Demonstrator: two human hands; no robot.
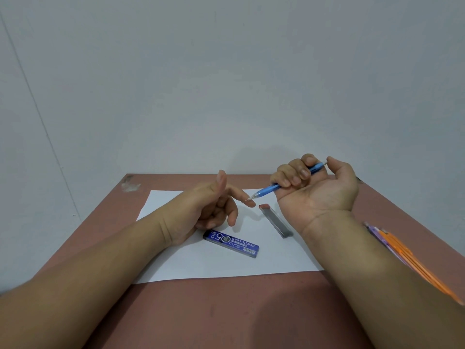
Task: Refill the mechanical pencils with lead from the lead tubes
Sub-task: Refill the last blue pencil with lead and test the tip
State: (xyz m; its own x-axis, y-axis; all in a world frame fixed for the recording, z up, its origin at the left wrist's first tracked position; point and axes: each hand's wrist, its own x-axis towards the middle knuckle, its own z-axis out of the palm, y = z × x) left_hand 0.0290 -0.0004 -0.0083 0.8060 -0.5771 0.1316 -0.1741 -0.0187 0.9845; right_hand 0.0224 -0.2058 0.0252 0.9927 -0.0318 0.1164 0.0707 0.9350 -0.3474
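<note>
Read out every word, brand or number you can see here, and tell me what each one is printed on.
"Alpha", on the blue flat plastic lead tube.
"PENCIL LEAD", same tube.
"0.5", same tube.
Small print at both ends of the tube: too small to read.
Clear grey lead tube and blue mechanical pencil: no readable text.

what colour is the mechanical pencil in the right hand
Light blue, seen in the head view: the mechanical pencil gripped by the right hand.

Head-worn view, facing forward and down, close above table (226, 311)
</note>
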